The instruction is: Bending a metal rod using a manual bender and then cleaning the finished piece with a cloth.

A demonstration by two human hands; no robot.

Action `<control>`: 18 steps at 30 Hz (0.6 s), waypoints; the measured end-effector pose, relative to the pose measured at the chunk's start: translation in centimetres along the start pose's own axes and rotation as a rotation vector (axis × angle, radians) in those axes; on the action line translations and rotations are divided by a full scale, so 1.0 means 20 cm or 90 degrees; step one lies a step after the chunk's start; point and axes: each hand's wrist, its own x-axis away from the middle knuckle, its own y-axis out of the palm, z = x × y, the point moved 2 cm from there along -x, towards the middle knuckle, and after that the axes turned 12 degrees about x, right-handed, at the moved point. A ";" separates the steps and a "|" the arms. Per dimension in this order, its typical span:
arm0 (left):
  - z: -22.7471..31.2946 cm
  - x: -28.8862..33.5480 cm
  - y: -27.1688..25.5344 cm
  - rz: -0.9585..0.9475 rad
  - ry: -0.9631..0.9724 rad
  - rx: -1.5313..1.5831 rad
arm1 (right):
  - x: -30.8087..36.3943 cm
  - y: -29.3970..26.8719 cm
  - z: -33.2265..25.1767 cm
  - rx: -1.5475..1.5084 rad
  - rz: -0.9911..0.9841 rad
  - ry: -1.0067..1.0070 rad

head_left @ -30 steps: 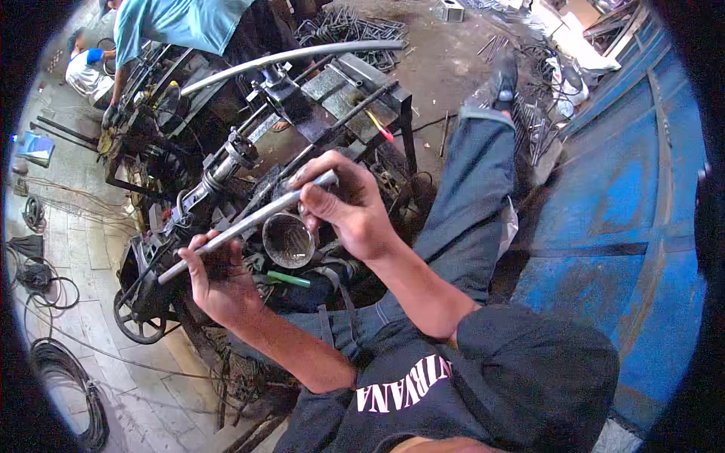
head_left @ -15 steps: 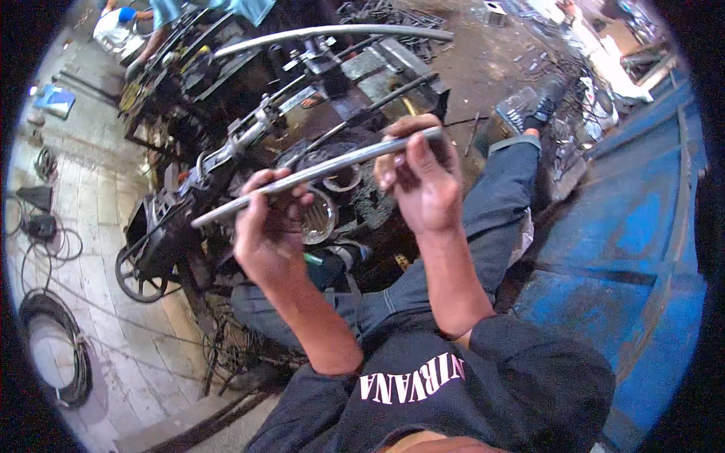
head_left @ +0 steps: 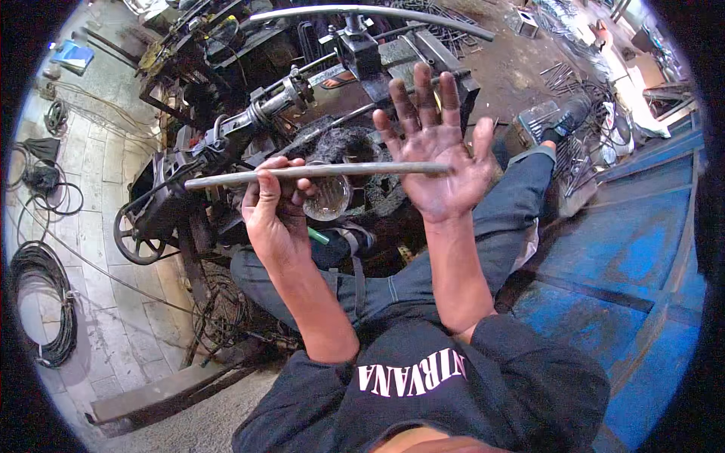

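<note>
A straight grey metal rod [head_left: 362, 171] runs almost level in front of me, across the machine. My left hand [head_left: 273, 219] pinches it between thumb and fingers, a short way in from its left end. My right hand [head_left: 444, 195] is spread wide with its palm showing, and the rod's right end lies against or just over that palm; I cannot tell whether they touch. Beneath the rod, between my hands, are a round clear dish [head_left: 329, 202] and a heap of dark shavings [head_left: 347, 145]. Dark smudges cover both hands.
A greasy metal machine [head_left: 264, 109] with a handwheel [head_left: 143, 234] stands ahead to the left. A long curved pipe [head_left: 377, 10] crosses its far side. Blue metal panels [head_left: 596, 257] rise on my right. A coil of black cable [head_left: 64, 332] lies on the tiled floor at left.
My right hand has let go of the rod and opened, fingers stretched out. The rod has swung from a slant to nearly level, still in my left hand. The view has shifted slightly.
</note>
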 end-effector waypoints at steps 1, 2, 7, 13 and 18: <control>-0.01 -0.01 0.00 0.021 0.010 -0.013 | 0.00 0.00 0.00 0.000 0.004 -0.002; -0.03 -0.02 -0.01 0.042 0.020 -0.026 | 0.00 0.01 0.01 -0.014 0.014 -0.002; -0.07 -0.03 -0.03 0.068 0.036 -0.066 | 0.01 0.01 0.00 -0.057 0.026 -0.003; -0.15 -0.04 -0.04 0.106 0.047 -0.116 | 0.00 -0.03 -0.03 -0.032 0.005 -0.003; -0.18 -0.07 -0.05 0.078 0.054 -0.069 | 0.00 -0.06 -0.03 -0.014 -0.004 0.004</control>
